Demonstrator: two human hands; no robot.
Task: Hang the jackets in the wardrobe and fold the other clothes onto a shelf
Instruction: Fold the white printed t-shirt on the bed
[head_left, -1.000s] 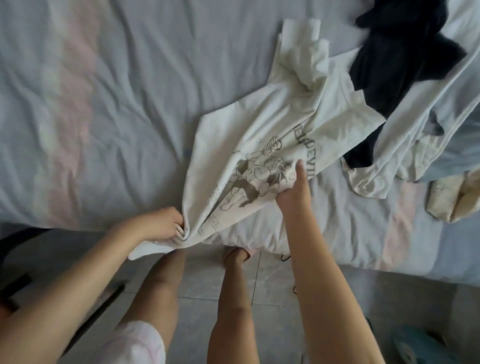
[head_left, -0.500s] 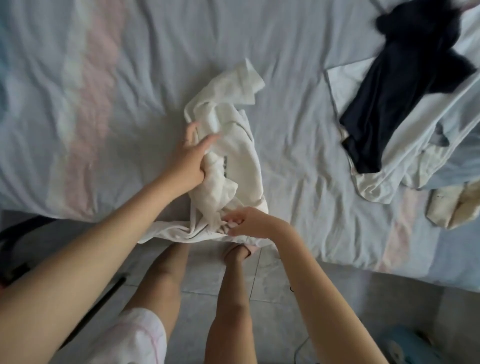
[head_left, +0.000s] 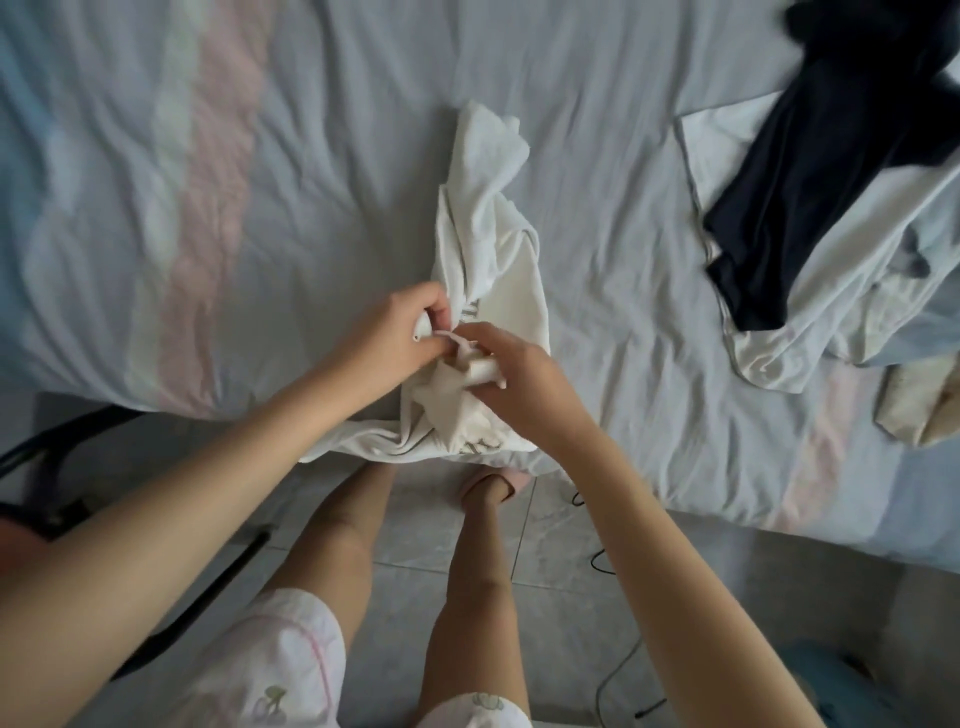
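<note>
White cotton shirt (head_left: 491, 249), bunched into a long crumpled strip, lies on the wrinkled grey sheet (head_left: 311, 156) at the bed's near edge. Your left hand (head_left: 397, 332) and right hand (head_left: 519, 376) meet at its middle, fingers curled, each pinching a fold. A limp navy garment (head_left: 810, 171) lies well apart, on the right.

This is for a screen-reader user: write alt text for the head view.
Seen from above, a person's left hand and right hand grip a crumpled white T-shirt at the near edge of a pale striped bed sheet. To the right, apart from the shirt, a dark navy garment lies on a light garment.
</note>
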